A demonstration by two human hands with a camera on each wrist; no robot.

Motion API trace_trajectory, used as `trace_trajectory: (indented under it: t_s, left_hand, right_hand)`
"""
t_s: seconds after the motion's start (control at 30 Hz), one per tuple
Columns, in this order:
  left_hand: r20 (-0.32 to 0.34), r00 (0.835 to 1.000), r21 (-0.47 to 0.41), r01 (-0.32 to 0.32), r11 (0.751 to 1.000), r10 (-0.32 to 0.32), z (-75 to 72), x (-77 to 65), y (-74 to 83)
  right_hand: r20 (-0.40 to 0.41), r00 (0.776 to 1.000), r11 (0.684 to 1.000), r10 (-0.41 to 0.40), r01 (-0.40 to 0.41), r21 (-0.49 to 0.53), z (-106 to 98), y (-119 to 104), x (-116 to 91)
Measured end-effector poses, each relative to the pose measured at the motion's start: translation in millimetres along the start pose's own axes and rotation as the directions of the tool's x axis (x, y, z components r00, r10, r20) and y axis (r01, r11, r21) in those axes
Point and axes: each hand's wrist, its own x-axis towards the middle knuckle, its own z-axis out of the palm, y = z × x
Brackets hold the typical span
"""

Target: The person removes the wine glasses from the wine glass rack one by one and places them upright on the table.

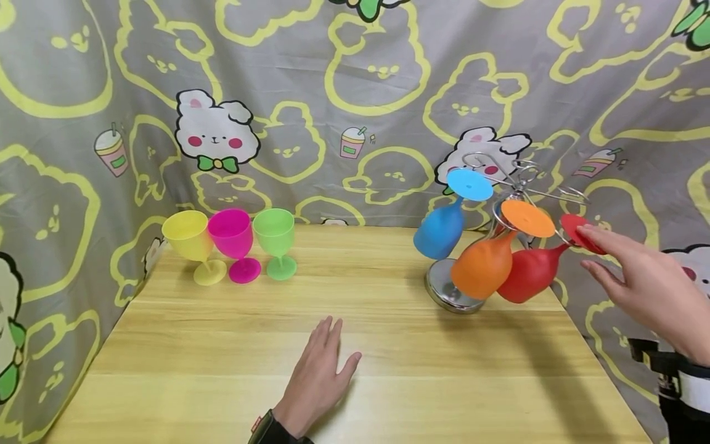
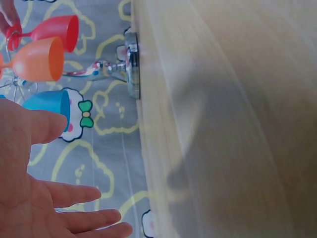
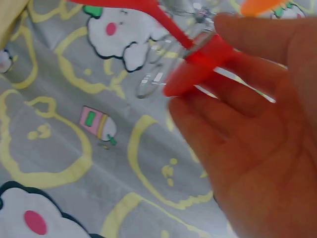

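Observation:
A red goblet [image 1: 529, 274] hangs upside down by its base on a chrome rack, beside an orange goblet [image 1: 482, 268] and a blue goblet [image 1: 440, 229]. My right hand [image 1: 651, 283] touches the red base with its outstretched fingers, and its thumb stands apart below. In the right wrist view, the red base [image 3: 198, 69] lies against those fingers. My left hand [image 1: 316, 376] is held over the front middle of the table with fingers extended, holding nothing. The left wrist view shows its spread fingers [image 2: 91, 218].
The chrome rack's round foot [image 1: 452, 290] stands on the wooden table [image 1: 355, 296] at the right. Upright at the back left are a yellow goblet [image 1: 188, 237], a magenta goblet [image 1: 232, 234] and a green goblet [image 1: 274, 234]. A patterned grey curtain [image 1: 310, 74] surrounds the table's back and sides.

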Motion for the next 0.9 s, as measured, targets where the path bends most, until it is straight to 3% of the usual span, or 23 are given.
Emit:
trace_trajectory:
  t_s: [0.23,0.43,0.7,0.9]
  left_hand:
    - [-0.001,1.000,0.005,-0.006,1.000,0.006,0.4,-0.7,-1.0]
    - [-0.007,1.000,0.010,-0.009,1.000,0.009,1.3,-0.9,-1.8]
    - [-0.011,1.000,0.028,-0.022,0.999,0.022,1.4,-1.0,-2.2]
    - [-0.026,0.999,0.053,-0.032,0.998,0.033,1.0,-0.5,-1.8]
  right_hand:
    - [-0.171,0.985,0.999,-0.001,0.008,0.043,15.4,-5.3,-8.4]
    - [-0.277,0.961,1.000,-0.017,0.014,-0.013,24.5,-12.1,-14.8]
    - [-0.341,0.940,1.000,-0.018,0.009,-0.029,26.1,-22.3,-17.9]
    - [-0.386,0.920,0.997,-0.073,0.060,-0.045,19.6,-27.3,-12.0]
